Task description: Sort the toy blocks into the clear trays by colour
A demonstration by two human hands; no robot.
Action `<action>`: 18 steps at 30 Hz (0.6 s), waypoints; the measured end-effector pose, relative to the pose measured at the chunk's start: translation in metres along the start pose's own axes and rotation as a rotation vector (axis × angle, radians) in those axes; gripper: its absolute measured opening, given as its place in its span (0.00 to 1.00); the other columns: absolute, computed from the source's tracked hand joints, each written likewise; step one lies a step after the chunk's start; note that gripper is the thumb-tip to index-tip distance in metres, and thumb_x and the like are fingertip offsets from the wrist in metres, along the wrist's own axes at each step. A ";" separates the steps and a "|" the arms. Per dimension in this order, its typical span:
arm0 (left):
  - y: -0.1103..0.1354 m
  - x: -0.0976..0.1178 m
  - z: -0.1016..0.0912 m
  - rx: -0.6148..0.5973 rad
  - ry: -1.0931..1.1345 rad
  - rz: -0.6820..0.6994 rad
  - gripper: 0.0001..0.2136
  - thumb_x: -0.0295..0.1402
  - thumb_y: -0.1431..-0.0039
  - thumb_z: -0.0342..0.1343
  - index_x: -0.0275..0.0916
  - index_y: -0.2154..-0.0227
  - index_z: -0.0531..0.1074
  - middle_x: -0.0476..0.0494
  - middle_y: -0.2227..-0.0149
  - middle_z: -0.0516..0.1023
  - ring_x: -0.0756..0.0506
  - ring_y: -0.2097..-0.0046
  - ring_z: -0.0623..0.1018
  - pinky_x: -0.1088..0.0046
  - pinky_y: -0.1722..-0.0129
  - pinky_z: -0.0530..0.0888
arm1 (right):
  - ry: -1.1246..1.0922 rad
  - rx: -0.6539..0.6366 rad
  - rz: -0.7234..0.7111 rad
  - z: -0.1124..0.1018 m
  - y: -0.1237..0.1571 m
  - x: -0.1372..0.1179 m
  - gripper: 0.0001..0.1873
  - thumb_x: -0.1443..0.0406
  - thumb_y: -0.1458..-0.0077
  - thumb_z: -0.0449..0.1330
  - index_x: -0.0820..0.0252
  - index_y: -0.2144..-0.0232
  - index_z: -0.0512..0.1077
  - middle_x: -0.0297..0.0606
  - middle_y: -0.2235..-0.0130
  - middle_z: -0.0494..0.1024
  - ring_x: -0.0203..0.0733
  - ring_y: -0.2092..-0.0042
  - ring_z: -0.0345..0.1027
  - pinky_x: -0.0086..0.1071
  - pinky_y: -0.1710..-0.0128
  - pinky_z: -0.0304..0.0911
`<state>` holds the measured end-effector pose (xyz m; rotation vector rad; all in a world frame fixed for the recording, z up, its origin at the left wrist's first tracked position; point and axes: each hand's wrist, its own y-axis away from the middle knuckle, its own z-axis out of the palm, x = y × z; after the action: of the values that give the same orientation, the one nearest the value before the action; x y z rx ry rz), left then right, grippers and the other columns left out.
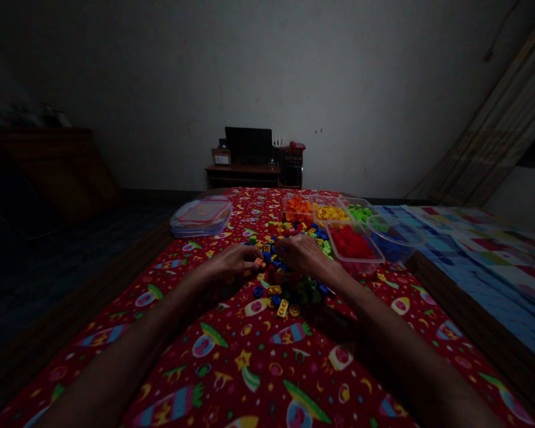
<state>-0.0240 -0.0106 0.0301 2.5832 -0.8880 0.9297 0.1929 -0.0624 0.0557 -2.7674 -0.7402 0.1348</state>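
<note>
A mixed heap of toy building bricks (301, 291) lies on the red printed tablecloth (258, 362), in blue, yellow, green, red and orange. At the heap's left edge, my left hand (236, 261) has its thumb and fingers closed on an orange toy brick (258, 262). My right hand (304, 252) reaches over the middle of the heap with its fingers curled down among the bricks. Its fingertips are hidden, so I cannot make out what they pinch. A yellow brick (282, 308) and a round yellow piece (294, 310) lie at the near edge.
Clear tubs of sorted bricks stand beyond and right: orange (298, 208), yellow (331, 214), green (360, 213), red (353, 242) and blue (395, 245). Stacked lids (201, 217) lie at the table's left edge. A bed (477, 255) adjoins the right side. The room is dim.
</note>
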 end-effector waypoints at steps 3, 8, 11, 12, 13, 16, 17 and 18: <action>-0.002 -0.003 0.001 0.029 0.094 0.014 0.18 0.46 0.55 0.58 0.37 0.66 0.74 0.46 0.68 0.78 0.45 0.65 0.75 0.73 0.65 0.71 | -0.037 -0.053 -0.024 0.006 0.001 -0.010 0.14 0.63 0.40 0.49 0.60 0.64 0.75 0.42 0.69 0.77 0.36 0.71 0.65 0.30 0.74 0.44; -0.005 -0.005 0.004 -0.001 0.226 0.033 0.19 0.46 0.58 0.60 0.36 0.67 0.72 0.47 0.69 0.78 0.46 0.66 0.75 0.72 0.64 0.71 | -0.062 -0.097 -0.049 0.031 0.002 -0.022 0.15 0.60 0.39 0.51 0.58 0.58 0.74 0.43 0.64 0.78 0.38 0.68 0.68 0.30 0.72 0.48; -0.005 -0.005 0.004 -0.053 0.252 0.046 0.17 0.44 0.56 0.60 0.36 0.67 0.72 0.49 0.71 0.77 0.48 0.69 0.74 0.74 0.67 0.71 | -0.048 -0.080 -0.052 0.045 0.003 -0.022 0.14 0.61 0.38 0.50 0.59 0.58 0.74 0.44 0.63 0.78 0.39 0.67 0.68 0.30 0.72 0.49; -0.004 -0.004 0.003 -0.068 0.242 0.047 0.16 0.43 0.56 0.59 0.36 0.68 0.72 0.49 0.71 0.76 0.48 0.70 0.73 0.74 0.69 0.70 | -0.045 -0.076 -0.061 0.047 0.003 -0.022 0.14 0.62 0.38 0.50 0.59 0.58 0.74 0.44 0.63 0.77 0.39 0.66 0.68 0.30 0.71 0.50; -0.003 -0.003 0.002 -0.073 0.227 0.048 0.16 0.43 0.56 0.59 0.36 0.68 0.72 0.49 0.72 0.76 0.49 0.71 0.73 0.75 0.70 0.70 | -0.050 -0.072 -0.075 0.049 0.003 -0.021 0.14 0.61 0.38 0.51 0.60 0.58 0.74 0.44 0.63 0.77 0.39 0.65 0.68 0.30 0.70 0.50; 0.000 -0.001 -0.003 -0.032 0.181 0.046 0.15 0.42 0.55 0.58 0.36 0.68 0.72 0.49 0.73 0.75 0.48 0.71 0.72 0.76 0.71 0.69 | -0.084 -0.073 -0.138 0.050 0.004 -0.022 0.16 0.58 0.40 0.54 0.59 0.55 0.73 0.43 0.61 0.76 0.39 0.63 0.67 0.29 0.69 0.51; 0.000 -0.001 -0.005 -0.004 0.169 0.039 0.15 0.43 0.55 0.58 0.36 0.68 0.72 0.49 0.73 0.76 0.48 0.70 0.73 0.76 0.71 0.69 | -0.089 -0.079 -0.163 0.049 0.004 -0.023 0.16 0.57 0.41 0.55 0.58 0.54 0.72 0.43 0.60 0.76 0.39 0.63 0.67 0.29 0.68 0.51; 0.000 -0.002 -0.007 0.026 0.158 0.031 0.16 0.43 0.54 0.58 0.36 0.67 0.72 0.48 0.72 0.76 0.48 0.70 0.73 0.75 0.70 0.70 | -0.087 -0.087 -0.187 0.049 0.004 -0.024 0.16 0.57 0.41 0.55 0.58 0.54 0.72 0.43 0.60 0.75 0.39 0.63 0.67 0.29 0.69 0.51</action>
<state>-0.0285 -0.0074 0.0340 2.4822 -0.8799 1.1430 0.1659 -0.0661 0.0083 -2.7700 -1.0457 0.1898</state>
